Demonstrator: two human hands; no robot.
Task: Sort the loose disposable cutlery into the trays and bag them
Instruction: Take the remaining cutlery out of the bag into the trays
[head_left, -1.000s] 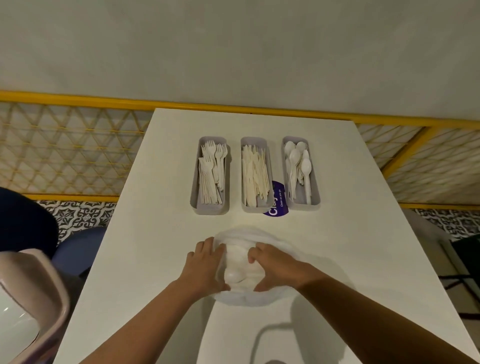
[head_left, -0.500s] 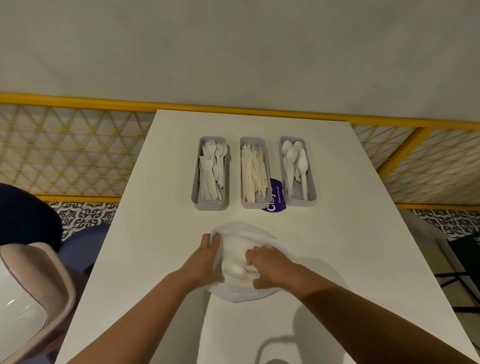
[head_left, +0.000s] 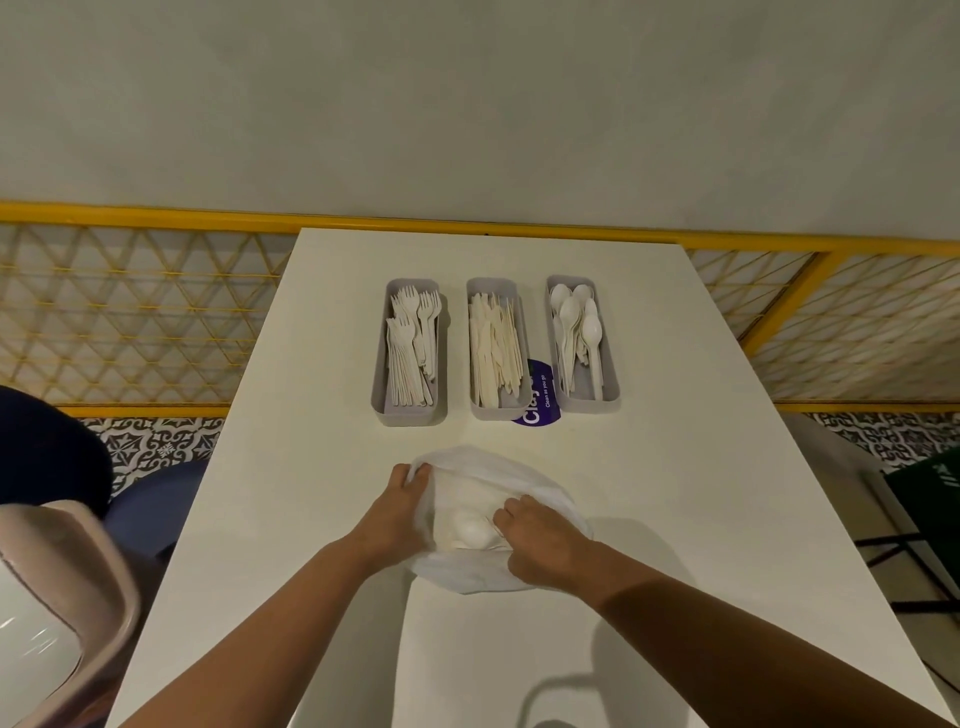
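Note:
A clear plastic bag lies on the white table in front of me, with white cutlery inside; a spoon bowl shows at its mouth. My left hand grips the bag's left rim. My right hand pinches the right rim beside the spoon. Three grey trays stand in a row farther back: the fork tray, the knife tray and the spoon tray, each with several pieces.
A purple round sticker lies between the knife and spoon trays. A yellow lattice railing runs behind the table. A pink chair stands at the left and a dark green object at the right.
My left hand has slid up along the bag's left rim and the bag mouth has spread wider. The camera has shifted slightly; the trays have not moved.

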